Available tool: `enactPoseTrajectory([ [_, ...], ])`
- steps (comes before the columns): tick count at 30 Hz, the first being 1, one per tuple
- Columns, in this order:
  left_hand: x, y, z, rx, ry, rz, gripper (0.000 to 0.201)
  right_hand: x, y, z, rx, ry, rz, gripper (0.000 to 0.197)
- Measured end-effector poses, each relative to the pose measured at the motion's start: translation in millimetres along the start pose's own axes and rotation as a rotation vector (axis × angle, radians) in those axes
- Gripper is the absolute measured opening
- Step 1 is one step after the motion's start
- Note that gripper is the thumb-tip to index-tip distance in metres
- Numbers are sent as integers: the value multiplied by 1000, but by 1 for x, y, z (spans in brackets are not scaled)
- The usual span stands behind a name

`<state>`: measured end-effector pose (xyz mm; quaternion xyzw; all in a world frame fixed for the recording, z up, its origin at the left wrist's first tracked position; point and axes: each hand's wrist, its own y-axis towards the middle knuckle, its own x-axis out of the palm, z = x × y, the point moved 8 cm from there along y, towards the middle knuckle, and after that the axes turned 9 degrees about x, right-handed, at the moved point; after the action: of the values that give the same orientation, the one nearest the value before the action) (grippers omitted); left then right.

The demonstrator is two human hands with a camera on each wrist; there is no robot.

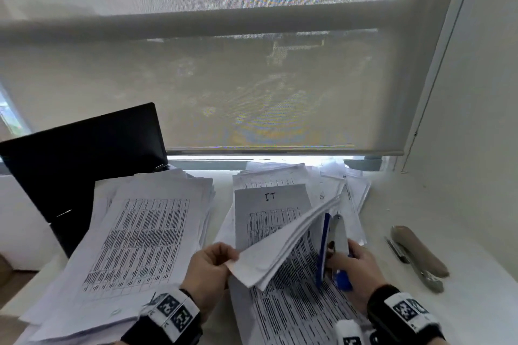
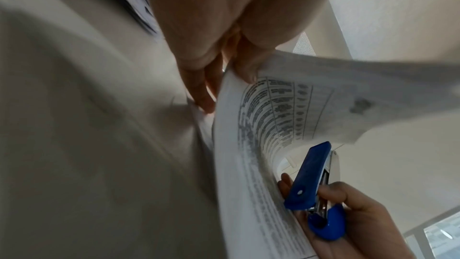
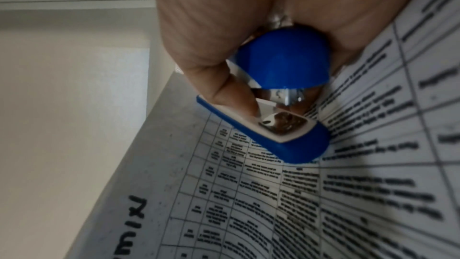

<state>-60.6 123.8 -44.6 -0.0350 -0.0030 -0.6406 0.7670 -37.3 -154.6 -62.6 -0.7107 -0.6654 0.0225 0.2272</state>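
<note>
1. Laptop (image 1: 84, 165): black, lid up, far left of the worktop (image 1: 420, 316), partly under papers.
2. Left pile (image 1: 140, 238): loose printed tables, flat, untouched.
3. Left hand (image 1: 210, 269): thumb and fingers pinch the near corner of the sheaf (image 1: 283, 244) and hold it clear of the pile below.
4. Sheaf: several sheets, curling up and away to the right. Its far edge ends just above the stapler's nose.
5. Right pile (image 1: 269, 213): lies under the sheaf; the exposed sheet is marked "I.T".
6. Stapler (image 1: 336, 244): blue, just right of the sheaf. Long axis runs away from the person, nose at the far end. Base and arm are splayed apart, and the base lies against the printed sheet in the left wrist view.
7. Right hand (image 1: 356, 269): curled round the stapler's hinge end, one finger between base and arm. It is the nearer hand for any stapling.
8. Second stapler (image 1: 420, 255): beige and metal, lying well to the right, untouched.
</note>
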Motion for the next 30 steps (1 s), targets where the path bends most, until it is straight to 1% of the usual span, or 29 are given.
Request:
enactPoseTrajectory([
  [2, -4, 0, 1, 15, 24, 40, 23, -4, 3, 4, 37, 48, 20, 25],
  [3, -3, -1, 2, 14, 24, 46, 16, -6, 4, 6, 45, 70, 36, 26],
  [4, -3, -2, 3, 7, 29, 49, 13, -7, 4, 9, 52, 92, 50, 33],
  [6, -2, -2, 5, 3, 38, 51, 13, -7, 3, 10, 53, 106, 77, 61],
  [7, -1, -3, 7, 10, 47, 48, 13, -7, 2, 10, 50, 104, 82, 69],
  [8, 0, -3, 8, 21, 62, 44, 14, -7, 3, 11, 51, 96, 78, 70],
  [10, 1, -3, 8, 31, 99, 42, 19, -5, 1, 10, 55, 84, 77, 58],
  [11, 1, -2, 6, 21, 106, 43, 20, -5, 0, 8, 51, 79, 80, 58],
  [13, 0, 0, 1, -18, 95, 24, 19, -7, 0, 10, 49, 74, 86, 64],
  [16, 6, 3, 1, -93, 51, -63, 10, -6, -5, 8, 53, 61, 95, 72],
  [18, 11, 6, 6, -127, 14, -97, 14, -5, -10, 6, 54, 66, 96, 65],
  [21, 20, 11, 12, -156, 1, -127, 12, -1, -12, 3, 65, 105, 86, 68],
  [22, 21, 14, 12, -161, 18, -124, 11, 0, -12, 2, 61, 121, 74, 58],
  [24, 22, 19, 9, -161, 51, -105, 10, -2, -11, 0, 38, 123, 68, 18],
  [25, 21, 21, 7, -162, 67, -87, 10, -4, -8, 1, 37, 123, 64, 9],
  [28, 16, 26, 1, -184, 92, -33, 15, -5, -8, 0, 52, 123, 73, 7],
  [30, 14, 28, -1, -185, 91, -4, 17, -10, -5, 2, 87, 111, 96, 10],
])
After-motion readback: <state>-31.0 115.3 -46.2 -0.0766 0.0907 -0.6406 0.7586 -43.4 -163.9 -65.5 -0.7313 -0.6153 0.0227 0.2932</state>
